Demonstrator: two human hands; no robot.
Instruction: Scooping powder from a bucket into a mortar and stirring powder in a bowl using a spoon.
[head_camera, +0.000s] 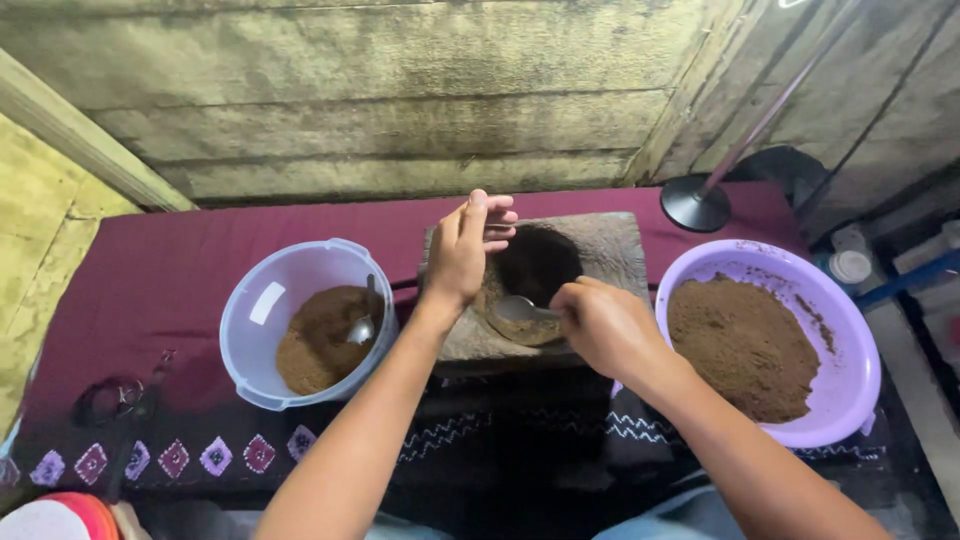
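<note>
Head view, with the stone mortar (560, 290) as the landmark. The mortar is a grey block with a round dark hollow, standing on a table covered by a maroon cloth (180, 270).

The right hand (600, 325) sits at the mortar's near right edge, fingers closed around the handle of a metal spoon (518, 309). The spoon bowl lies at the near rim of the hollow, over brown powder.

The left hand (462, 250) rests on the mortar's left side, fingers together and extended, curved over the left rim of the hollow; it grips nothing.

Left of the mortar stands a pale blue bucket (270, 300) holding brown powder and a second spoon (362, 325). Right of the mortar stands a purple basin (850, 350) holding a larger heap of brown powder. Behind the mortar, to the right, a black round stand base (695, 205) rests on the cloth
</note>
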